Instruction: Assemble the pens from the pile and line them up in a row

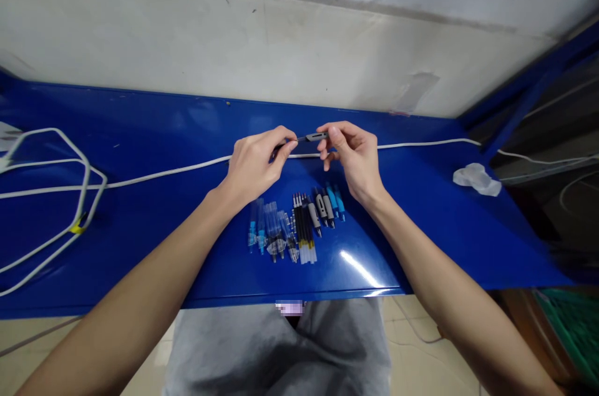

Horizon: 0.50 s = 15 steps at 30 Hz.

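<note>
Pen parts (pixel 300 227) near table edge (pixel 234 302)

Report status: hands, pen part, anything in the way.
Right hand holding grey pen part. Left hand pinching slim piece at its end. White cable beneath hands, not blocking.

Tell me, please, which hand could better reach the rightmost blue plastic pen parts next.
Probably the right hand: though holding a grey plastic piece, it's nearer the blue parts than the left hand.
</note>
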{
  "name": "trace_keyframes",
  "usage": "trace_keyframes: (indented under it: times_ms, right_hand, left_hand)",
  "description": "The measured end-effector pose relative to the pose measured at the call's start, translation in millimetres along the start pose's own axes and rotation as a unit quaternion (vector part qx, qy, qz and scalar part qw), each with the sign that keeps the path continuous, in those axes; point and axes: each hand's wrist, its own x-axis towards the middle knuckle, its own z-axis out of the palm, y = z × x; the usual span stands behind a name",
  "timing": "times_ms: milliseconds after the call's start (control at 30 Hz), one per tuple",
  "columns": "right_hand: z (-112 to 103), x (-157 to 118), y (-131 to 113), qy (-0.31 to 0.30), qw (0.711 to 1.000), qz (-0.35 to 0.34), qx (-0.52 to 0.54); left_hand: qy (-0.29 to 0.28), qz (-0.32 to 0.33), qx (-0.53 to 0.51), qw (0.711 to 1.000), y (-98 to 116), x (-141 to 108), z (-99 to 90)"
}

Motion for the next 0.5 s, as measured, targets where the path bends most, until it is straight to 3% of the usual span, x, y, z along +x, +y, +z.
trace_keyframes:
  times_ms: [500]
  right_hand:
    - [-2.9,0.6,2.9,-0.025,0.998,-0.023,-0.055]
  left_hand:
    - [-0.002,0.004,0.020,1.000,-2.9,0.8,-2.5]
